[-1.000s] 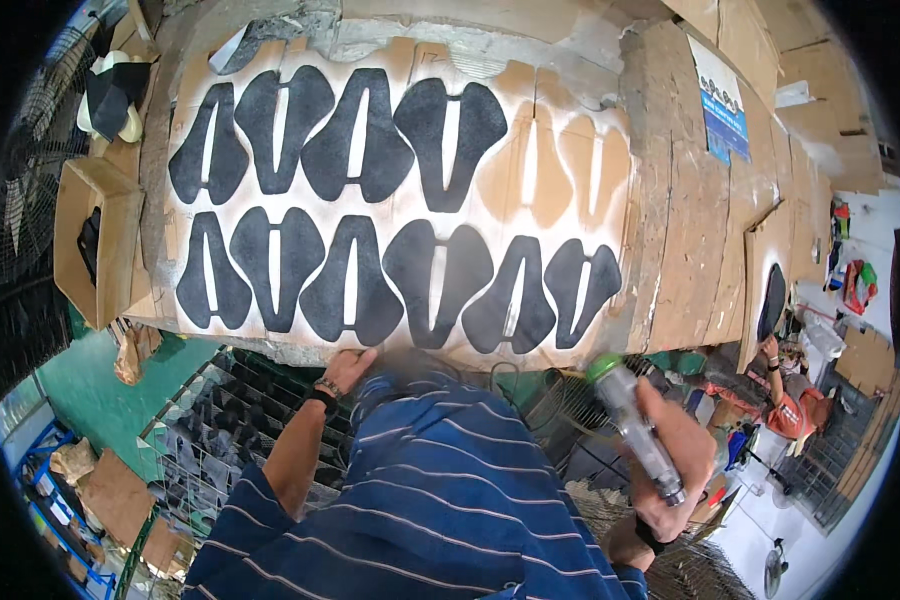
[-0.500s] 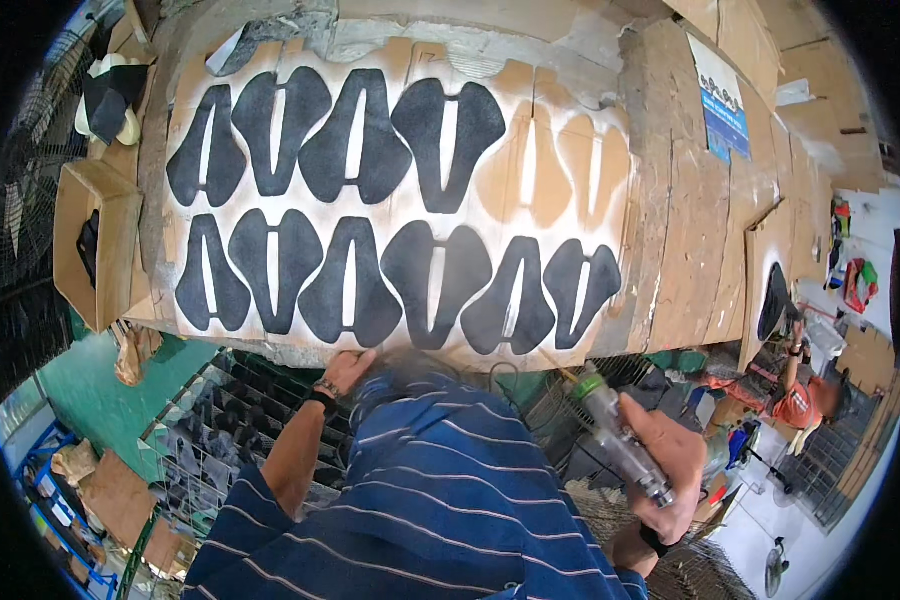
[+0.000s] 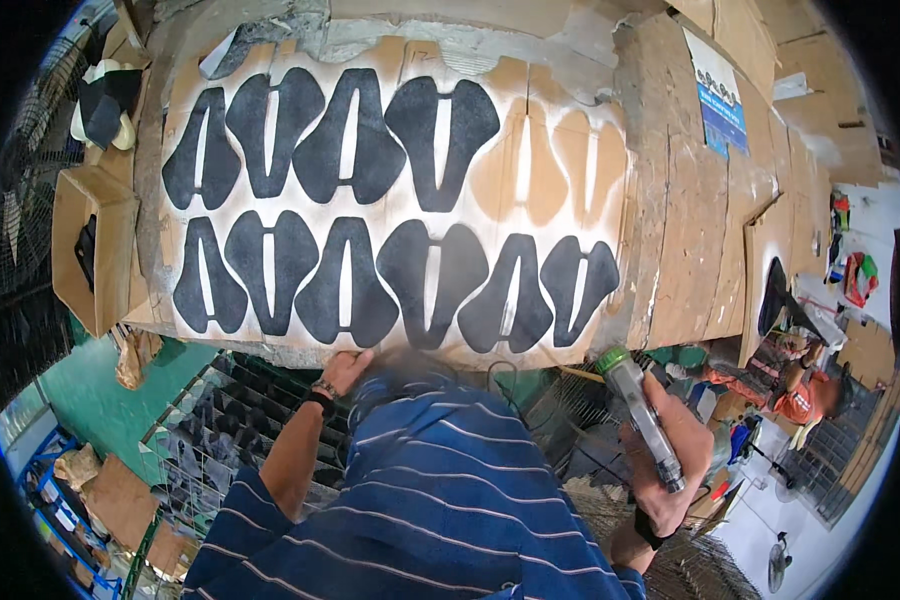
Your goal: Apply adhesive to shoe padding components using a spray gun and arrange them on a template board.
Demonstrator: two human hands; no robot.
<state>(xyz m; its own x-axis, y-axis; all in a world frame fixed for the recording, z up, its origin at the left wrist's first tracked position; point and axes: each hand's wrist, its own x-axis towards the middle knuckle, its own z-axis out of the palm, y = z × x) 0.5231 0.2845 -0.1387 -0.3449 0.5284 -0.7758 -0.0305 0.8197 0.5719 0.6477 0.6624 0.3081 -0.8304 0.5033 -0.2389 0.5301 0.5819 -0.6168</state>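
1. Gripping a grey, tube-shaped tool with a green end, the right hand has its fingers wrapped around the body; the green end points forward to the near edge of the table, and whether it reaches over that edge cannot be told.
2. The left hand rests at the same edge; whether its fingers are spread or together cannot be told.
3. Ahead of both hands, a cardboard sheet carries dark slotted pieces in two rows, four far and six near, the nearer row just beyond the left hand.
4. Two brown outlines end the far row, forward and to the left of the right hand.
5. A striped shirt fills the space between the forearms.
6. Green floor stretches to the left of the left hand, with a wire rack nearer to it.
7. To the right of the right hand, well apart, is a person in orange.
8. Far ahead of the right hand, a blue-and-white sheet bears print and small pictures.
9. A small handwritten mark sits at the cardboard's far edge, beyond the left hand.
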